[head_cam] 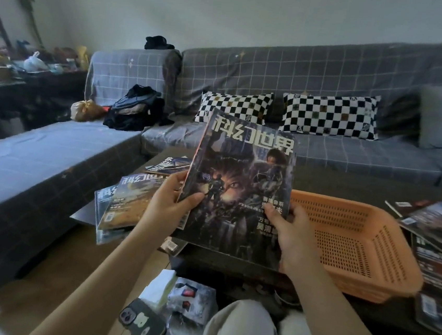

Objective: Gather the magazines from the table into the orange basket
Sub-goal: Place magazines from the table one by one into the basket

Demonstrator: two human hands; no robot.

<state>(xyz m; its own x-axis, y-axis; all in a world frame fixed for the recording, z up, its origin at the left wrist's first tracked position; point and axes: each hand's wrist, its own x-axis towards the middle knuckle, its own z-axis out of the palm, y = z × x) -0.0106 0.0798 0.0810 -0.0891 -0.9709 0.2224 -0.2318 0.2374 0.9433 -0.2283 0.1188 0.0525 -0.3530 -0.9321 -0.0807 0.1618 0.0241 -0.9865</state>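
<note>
I hold a dark science-fiction magazine (243, 175) upright above the table, cover facing me. My left hand (168, 202) grips its lower left edge and my right hand (293, 235) grips its lower right corner. The orange basket (385, 253) stands empty on the dark table (349, 183), just right of my right hand. Several more magazines (129, 201) lie stacked at the table's left end, another magazine (168, 166) lies behind them, and a further pile of magazines (436, 233) sits at the right beyond the basket.
A grey checked sofa (279, 72) with two chequered cushions runs behind and to the left of the table. A phone (142, 322) and a tissue pack (189, 297) lie on the lower surface by my knees. Clothes and bags sit on the sofa corner.
</note>
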